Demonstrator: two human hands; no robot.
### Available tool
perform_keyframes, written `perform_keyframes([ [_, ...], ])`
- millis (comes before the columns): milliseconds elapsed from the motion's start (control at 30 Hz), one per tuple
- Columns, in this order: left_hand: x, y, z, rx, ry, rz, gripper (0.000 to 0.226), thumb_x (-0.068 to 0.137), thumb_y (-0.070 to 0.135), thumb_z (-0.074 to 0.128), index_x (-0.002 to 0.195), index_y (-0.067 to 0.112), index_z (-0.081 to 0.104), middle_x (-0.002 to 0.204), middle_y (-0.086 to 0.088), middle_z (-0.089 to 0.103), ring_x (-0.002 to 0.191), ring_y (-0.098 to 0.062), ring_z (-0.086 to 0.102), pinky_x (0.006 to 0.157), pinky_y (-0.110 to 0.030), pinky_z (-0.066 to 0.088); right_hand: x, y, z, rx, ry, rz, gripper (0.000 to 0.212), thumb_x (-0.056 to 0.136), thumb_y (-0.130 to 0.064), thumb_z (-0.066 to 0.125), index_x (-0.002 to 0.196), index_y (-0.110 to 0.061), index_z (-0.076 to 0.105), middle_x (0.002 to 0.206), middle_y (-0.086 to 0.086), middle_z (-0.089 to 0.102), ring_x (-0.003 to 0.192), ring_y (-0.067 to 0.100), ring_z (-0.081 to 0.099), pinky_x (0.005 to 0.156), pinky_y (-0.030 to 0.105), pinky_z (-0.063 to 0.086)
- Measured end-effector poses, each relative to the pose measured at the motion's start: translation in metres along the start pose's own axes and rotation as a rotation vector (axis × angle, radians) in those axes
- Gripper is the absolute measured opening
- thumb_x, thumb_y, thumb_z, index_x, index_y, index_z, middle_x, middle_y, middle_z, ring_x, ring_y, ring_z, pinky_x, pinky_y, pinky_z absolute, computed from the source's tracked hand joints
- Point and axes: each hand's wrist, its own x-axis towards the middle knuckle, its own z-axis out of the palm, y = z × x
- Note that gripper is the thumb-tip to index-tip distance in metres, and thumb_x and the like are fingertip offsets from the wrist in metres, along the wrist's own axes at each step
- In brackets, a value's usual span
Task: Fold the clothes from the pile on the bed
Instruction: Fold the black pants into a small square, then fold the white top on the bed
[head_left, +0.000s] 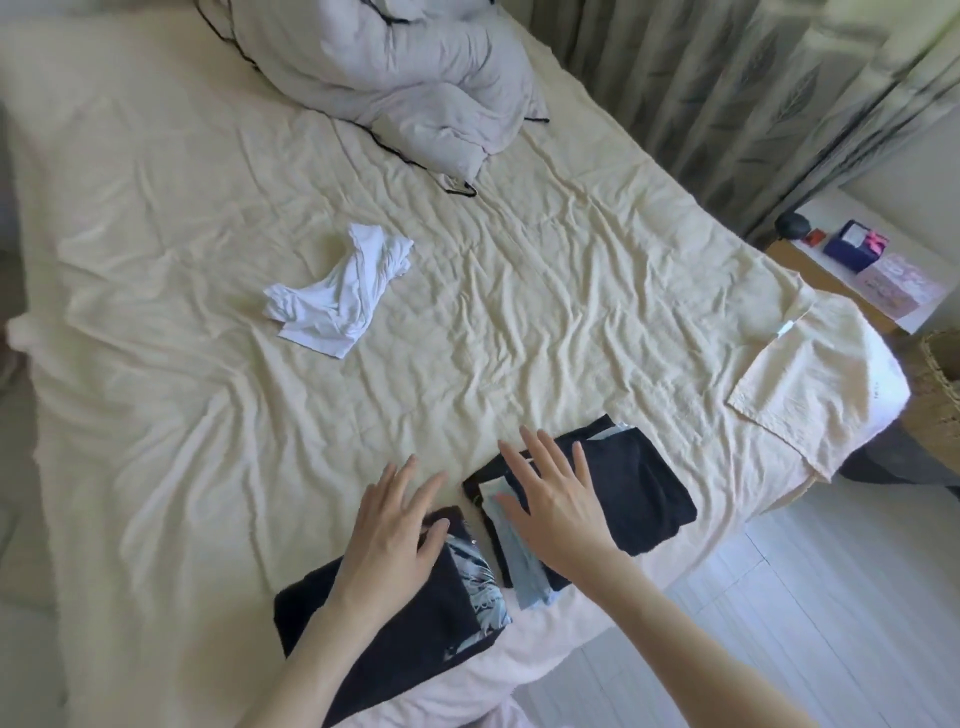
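We see both hands spread flat with straight fingers and gripping nothing at the near edge of the bed (208, 415): the left hand (395, 540) lies over a folded black garment with a pale leaf print (395, 618), and the right hand (556, 499) lies over a second folded stack of black and light-blue clothes (623, 493) just beside it. Well apart from the stacks, a crumpled white garment (337, 291) lies unfolded mid-bed, a bunched grey duvet (395, 67) sits at the far end, and a nightstand (852, 280) stands right of the bed.
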Motion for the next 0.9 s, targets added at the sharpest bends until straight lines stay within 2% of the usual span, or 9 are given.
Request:
perform_keyframes([
  [67,-0.027,-0.026,-0.025,0.012,0.052,-0.059,0.052,0.095,0.041,0.04,0.143,0.02,0.039,0.154,-0.009,0.025,0.145,-0.028,0.013,0.116,-0.043,0.021,0.006,-0.04,-0.008,0.028,0.02,-0.071,0.059,0.097,-0.047,0.04,0.15,-0.027,0.021,0.159,0.002,0.013,0.147,0.02,0.006,0.116,0.046,-0.004],
  [200,-0.088,-0.089,-0.074,0.018,0.146,-0.175,0.052,0.098,0.038,0.041,0.147,0.029,0.026,0.158,0.001,0.009,0.147,-0.018,-0.004,0.117,-0.031,0.002,0.006,-0.137,-0.011,0.071,0.028,-0.187,0.06,0.098,-0.049,0.036,0.151,-0.03,0.014,0.16,-0.002,0.007,0.147,0.016,-0.001,0.116,0.041,-0.008],
  [333,-0.173,-0.151,-0.126,-0.018,0.26,-0.236,0.051,0.095,0.033,0.05,0.144,0.023,0.037,0.156,-0.002,0.019,0.147,-0.023,0.006,0.116,-0.033,0.01,-0.02,-0.249,0.007,0.111,0.039,-0.273,0.061,0.098,-0.049,0.035,0.151,-0.031,0.012,0.16,-0.004,0.006,0.147,0.013,-0.002,0.117,0.038,-0.007],
  [567,-0.34,-0.251,-0.191,0.009,0.284,-0.41,0.05,0.098,0.04,0.04,0.146,0.03,0.029,0.158,0.005,0.005,0.146,-0.015,-0.004,0.116,-0.029,0.009,-0.091,-0.429,0.049,0.221,-0.031,-0.392,0.059,0.098,-0.047,0.037,0.15,-0.032,0.013,0.159,-0.006,0.008,0.146,0.009,0.0,0.119,0.035,-0.003],
  [767,-0.427,-0.281,-0.223,0.003,0.351,-0.532,0.05,0.098,0.039,0.041,0.145,0.028,0.032,0.158,0.003,0.011,0.147,-0.017,0.0,0.116,-0.031,0.013,-0.116,-0.51,0.065,0.214,-0.051,-0.516,0.059,0.097,-0.047,0.039,0.15,-0.03,0.019,0.158,-0.004,0.015,0.146,0.012,0.008,0.119,0.035,0.004],
  [900,-0.473,-0.297,-0.227,-0.011,0.374,-0.638,0.051,0.098,0.041,0.04,0.146,0.03,0.027,0.158,0.003,0.007,0.147,-0.018,-0.001,0.116,-0.031,0.009,-0.119,-0.546,0.076,0.201,-0.082,-0.582,0.059,0.097,-0.045,0.042,0.149,-0.03,0.02,0.158,-0.003,0.018,0.146,0.013,0.012,0.12,0.038,0.008],
])
